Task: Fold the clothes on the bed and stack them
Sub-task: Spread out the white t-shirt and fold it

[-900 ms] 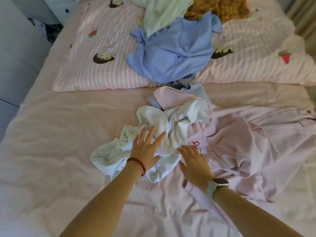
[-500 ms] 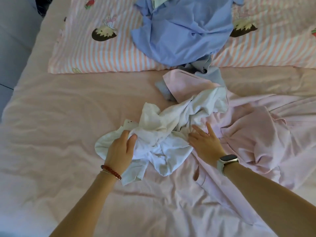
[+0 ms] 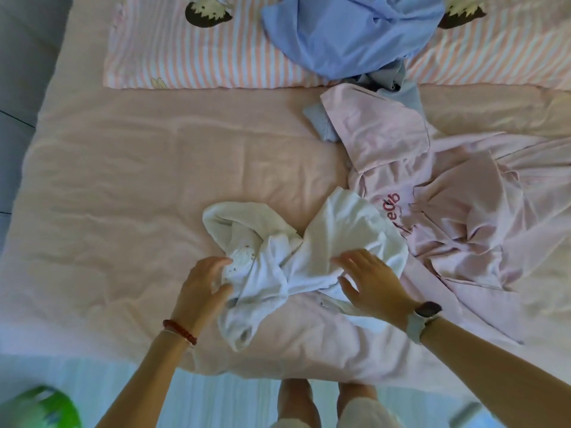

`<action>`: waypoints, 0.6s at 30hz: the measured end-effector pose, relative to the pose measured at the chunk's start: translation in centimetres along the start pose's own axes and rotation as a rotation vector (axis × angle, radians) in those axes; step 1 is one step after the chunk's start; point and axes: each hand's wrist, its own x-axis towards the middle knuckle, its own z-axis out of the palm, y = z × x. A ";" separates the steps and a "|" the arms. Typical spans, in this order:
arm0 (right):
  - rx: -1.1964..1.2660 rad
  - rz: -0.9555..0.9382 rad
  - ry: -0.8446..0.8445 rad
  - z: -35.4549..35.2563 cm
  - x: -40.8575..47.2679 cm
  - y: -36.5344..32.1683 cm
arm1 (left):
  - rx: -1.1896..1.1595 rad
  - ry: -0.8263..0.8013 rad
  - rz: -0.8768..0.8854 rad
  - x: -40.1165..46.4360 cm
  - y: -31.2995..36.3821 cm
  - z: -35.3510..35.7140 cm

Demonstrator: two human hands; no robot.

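A crumpled white garment (image 3: 340, 236) lies near the front edge of the pink-sheeted bed (image 3: 154, 180). My left hand (image 3: 202, 284), with a red bead bracelet at the wrist, curls thumb and fingers round the garment's bunched left side. Wearing a watch, my right hand (image 3: 374, 281) rests on the garment's right part with fingers spread flat. A pale pink garment (image 3: 463, 217) with red lettering lies spread out to the right, its edge under the white one. A light blue shirt (image 3: 349, 35) is heaped on the striped pillow (image 3: 185, 57).
A grey-blue garment (image 3: 398, 83) pokes out between the blue shirt and the pink one. The left half of the bed shows only rumpled sheet. Below the bed's front edge are my legs (image 3: 324, 403) and a blurred green object (image 3: 40, 409) on the floor.
The white garment has been dragged toward the bed's front edge, mostly off the pink one. My right hand moved from the pink garment onto the white one. The view tilted downward.
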 end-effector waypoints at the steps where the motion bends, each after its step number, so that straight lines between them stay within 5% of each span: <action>1: -0.008 -0.011 -0.013 0.4 1.3 -0.5 | 0.037 0.016 0.033 0.2 0.0 0.3; 5: -0.107 0.082 -0.359 3.7 4.7 -1.6 | 0.194 -0.002 0.088 1.3 -0.5 3.1; 8: -0.134 0.158 -0.444 6.0 5.4 -2.4 | 0.253 0.002 0.081 2.0 -1.1 5.3; 14: 0.083 0.114 -0.225 5.2 3.2 -3.0 | 0.349 0.151 0.233 2.5 0.4 6.6; 18: 0.233 0.187 0.087 0.8 3.0 -3.0 | -0.079 0.172 0.224 3.2 2.3 3.8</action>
